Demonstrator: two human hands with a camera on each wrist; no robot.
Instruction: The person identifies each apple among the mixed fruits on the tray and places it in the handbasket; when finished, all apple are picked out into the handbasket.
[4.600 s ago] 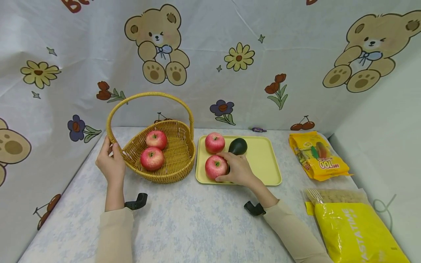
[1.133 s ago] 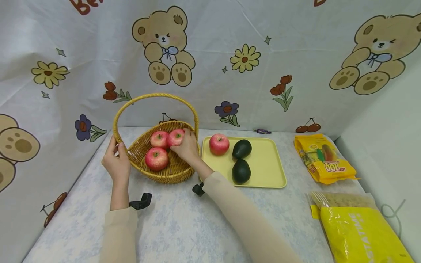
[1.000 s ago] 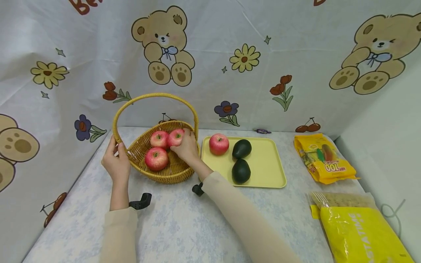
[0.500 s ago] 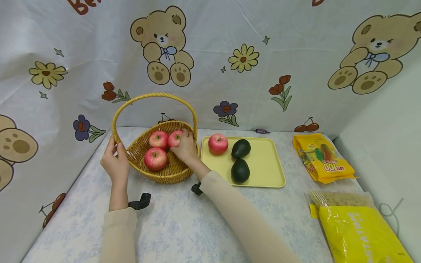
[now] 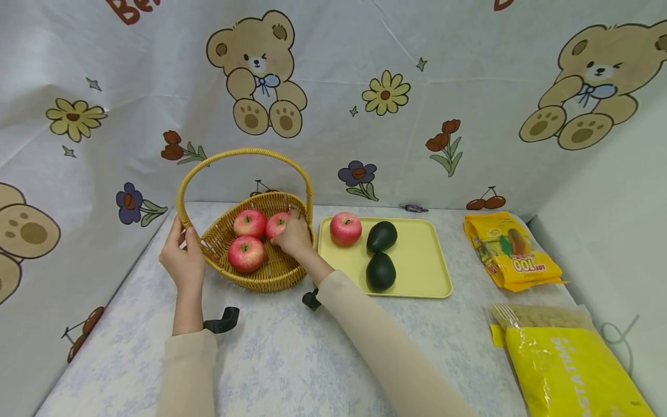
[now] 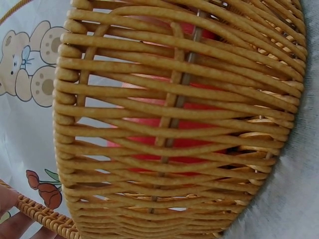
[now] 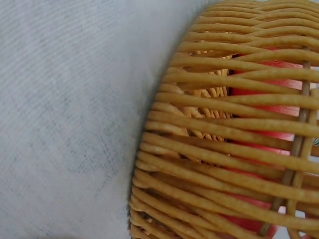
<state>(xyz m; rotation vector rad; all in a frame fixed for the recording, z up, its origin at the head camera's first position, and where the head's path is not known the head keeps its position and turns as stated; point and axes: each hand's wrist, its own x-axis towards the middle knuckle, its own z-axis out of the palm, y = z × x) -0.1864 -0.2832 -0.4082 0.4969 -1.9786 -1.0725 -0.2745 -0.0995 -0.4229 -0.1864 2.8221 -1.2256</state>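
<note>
In the head view my left hand (image 5: 183, 260) grips the lower left end of the handle of a wicker basket (image 5: 271, 284). Its fingers (image 6: 15, 221) also show at the handle in the left wrist view. Inside the basket, my right hand (image 5: 296, 236) holds a red apple (image 5: 277, 225) at the right, thumb on the near side and fingers over the far side. Two more apples lie left of it, a rear apple (image 5: 249, 223) and a front apple (image 5: 246, 253). Both wrist views show the basket's woven wall with red apple skin behind it.
Right of the basket a yellow tray (image 5: 422, 255) bears an apple (image 5: 345, 229) and two dark green avocados (image 5: 381, 271). A purple wrapped candy (image 5: 414, 208) lies behind it. An orange snack bag (image 5: 513, 249) and a yellow pasta bag (image 5: 568, 365) lie at the right.
The apple from the tray's front left is now in the basket, carried left by my right hand. In the last half second it sinks slightly and the rear apple shifts a little. My left hand stays on the handle.
</note>
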